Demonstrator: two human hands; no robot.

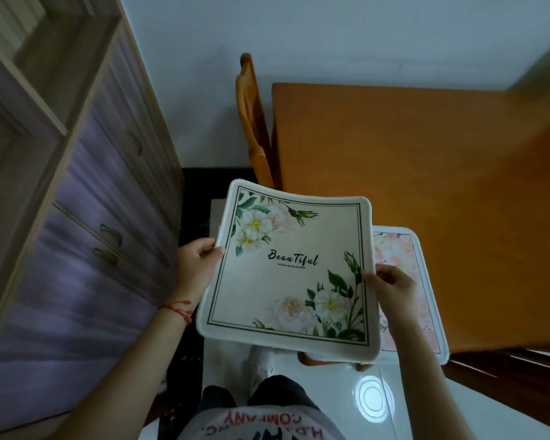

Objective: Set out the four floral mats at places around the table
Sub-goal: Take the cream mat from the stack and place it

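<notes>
1. Standing at far left: a tall wooden cabinet with purple-tinted drawer fronts and dark metal handles; blurred, seen at a steep angle.
2. Next, the left hand comes up from bottom left, a red string bracelet around the wrist. Thumb lies on top of the mat's left edge, fingers curl beneath; closed on the edge in a pinch.
3. Centre: the cream floral mat is held in the air between both hands, face up, above the floor and the near-left corner of the table. White flowers with green leaves at upper left and lower right, a thin dark border line, "Beautiful" in script in the middle. Far edge sags slightly between its raised corners.
4. Behind the mat: a wooden chair is pushed in at the table's left side, against the white wall.
5. Below the mat: glossy white floor with a round light reflection; the person's dark trousers and a shirt with red lettering at bottom edge.
6. Right hand grips the mat's right edge, thumb on top, fingers under; closed on it.
7. Just right of that hand: a pink floral mat lies flat on the near corner of the table, partly hidden by the held mat.
8. Right: the orange-brown wooden table, otherwise bare in the visible part.
</notes>
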